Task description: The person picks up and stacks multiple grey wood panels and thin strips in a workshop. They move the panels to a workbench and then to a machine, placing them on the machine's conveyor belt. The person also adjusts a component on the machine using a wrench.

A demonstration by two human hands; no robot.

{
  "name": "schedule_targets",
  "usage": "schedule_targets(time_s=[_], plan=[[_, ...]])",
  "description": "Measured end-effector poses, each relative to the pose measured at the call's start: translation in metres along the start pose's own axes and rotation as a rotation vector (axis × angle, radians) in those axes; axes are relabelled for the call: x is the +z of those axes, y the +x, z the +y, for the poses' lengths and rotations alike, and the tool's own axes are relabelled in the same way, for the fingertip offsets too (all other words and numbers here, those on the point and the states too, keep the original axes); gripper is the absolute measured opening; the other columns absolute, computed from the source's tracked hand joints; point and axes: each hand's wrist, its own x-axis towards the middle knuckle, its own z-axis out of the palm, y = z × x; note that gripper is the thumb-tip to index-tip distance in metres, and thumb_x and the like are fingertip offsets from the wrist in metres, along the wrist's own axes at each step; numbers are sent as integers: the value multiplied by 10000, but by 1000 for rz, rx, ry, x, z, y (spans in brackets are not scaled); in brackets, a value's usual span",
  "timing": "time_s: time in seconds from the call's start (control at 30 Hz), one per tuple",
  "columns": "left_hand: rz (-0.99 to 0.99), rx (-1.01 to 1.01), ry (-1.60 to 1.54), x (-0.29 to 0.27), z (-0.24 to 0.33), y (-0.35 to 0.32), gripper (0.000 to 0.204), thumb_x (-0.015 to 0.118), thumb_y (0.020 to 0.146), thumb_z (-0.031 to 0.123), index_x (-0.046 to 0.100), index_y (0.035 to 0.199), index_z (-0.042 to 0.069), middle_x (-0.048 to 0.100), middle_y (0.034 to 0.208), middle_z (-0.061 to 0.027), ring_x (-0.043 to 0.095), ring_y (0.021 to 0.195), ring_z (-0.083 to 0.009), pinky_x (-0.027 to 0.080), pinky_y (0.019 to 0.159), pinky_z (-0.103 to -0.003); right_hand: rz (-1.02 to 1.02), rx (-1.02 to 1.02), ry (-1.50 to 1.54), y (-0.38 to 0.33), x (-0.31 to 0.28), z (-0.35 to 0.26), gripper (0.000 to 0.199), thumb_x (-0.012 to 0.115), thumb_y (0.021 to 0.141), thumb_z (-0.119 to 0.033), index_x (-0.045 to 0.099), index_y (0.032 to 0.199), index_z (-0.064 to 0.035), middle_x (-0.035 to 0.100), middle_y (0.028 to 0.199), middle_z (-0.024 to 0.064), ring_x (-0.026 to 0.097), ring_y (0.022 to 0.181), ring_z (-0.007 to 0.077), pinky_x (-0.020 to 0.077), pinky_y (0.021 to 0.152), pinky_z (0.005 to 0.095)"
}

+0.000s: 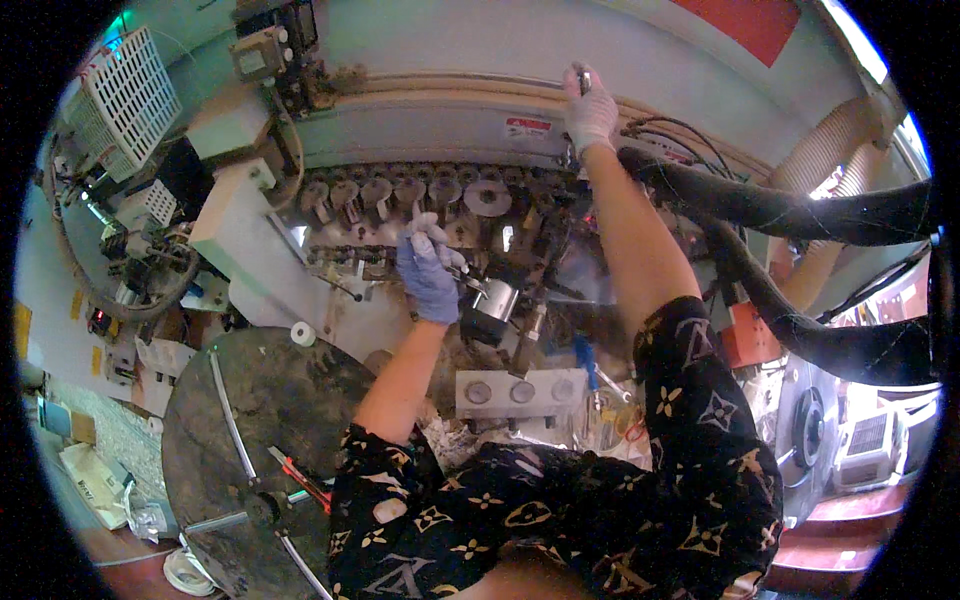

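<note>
My left hand (430, 272), in a blue-grey glove, is closed in front of the row of rollers. From its right side a slim metal piece (468, 282) juts toward a shiny silver cylinder (498, 298) with a dark base; whether they touch I cannot tell. Farther off and to the right, my right hand (591, 115), in a white glove, is raised against the pale machine wall. Its fingers are closed around a small dark, metallic piece (584, 80), mostly hidden by the glove. Metal rollers (377, 196) stand in a line beyond my left hand.
A large dark round table (330, 400) with metal strips lies at left front, red-handled cutters (300, 480) on it. A pale block with round knobs (521, 392) sits before me. Thick black hoses (800, 205) cross at right. A white perforated basket (130, 105) is upper left.
</note>
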Motion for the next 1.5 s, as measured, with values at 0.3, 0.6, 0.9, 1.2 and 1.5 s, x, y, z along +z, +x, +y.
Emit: schedule_targets(time_s=[0.3, 0.6, 0.9, 1.2, 1.5], plan=[[40, -141, -100, 23, 0, 17, 298, 450, 915, 403, 503, 883, 112, 412, 638, 29, 335, 457, -50, 361, 392, -215, 132, 89, 158, -8, 12, 59, 352, 534, 837, -370, 544, 1080, -116, 655, 839, 140, 622, 794, 346, 476, 690, 409], [-158, 297, 128, 167, -115, 176, 253, 468, 916, 316, 533, 838, 84, 513, 716, 2, 475, 602, -78, 425, 438, -254, 276, 4, 494, -5, 7, 14, 274, 555, 845, -256, 574, 1050, -76, 635, 833, 130, 592, 756, 198, 466, 695, 319], [-257, 209, 367, 207, -203, 207, 263, 449, 911, 269, 560, 849, 39, 586, 748, -110, 541, 676, -207, 442, 666, -345, 208, 157, 583, -2, 10, 19, 208, 505, 897, -260, 591, 950, -78, 645, 740, 113, 612, 639, 224, 468, 601, 333], [-281, 274, 368, 216, -175, 202, 292, 437, 917, 299, 567, 831, 51, 595, 746, -71, 530, 675, -171, 441, 662, -328, 253, 174, 579, 1, 22, 31, 194, 513, 893, -280, 574, 924, -99, 650, 735, 105, 619, 642, 242, 465, 576, 341], [-262, 297, 548, 226, -193, 223, 297, 429, 903, 290, 580, 892, 34, 624, 821, -150, 579, 757, -311, 442, 718, -397, 237, 148, 600, 4, 22, 31, 184, 492, 904, -270, 574, 919, -106, 637, 718, 103, 609, 636, 241, 461, 580, 336]])
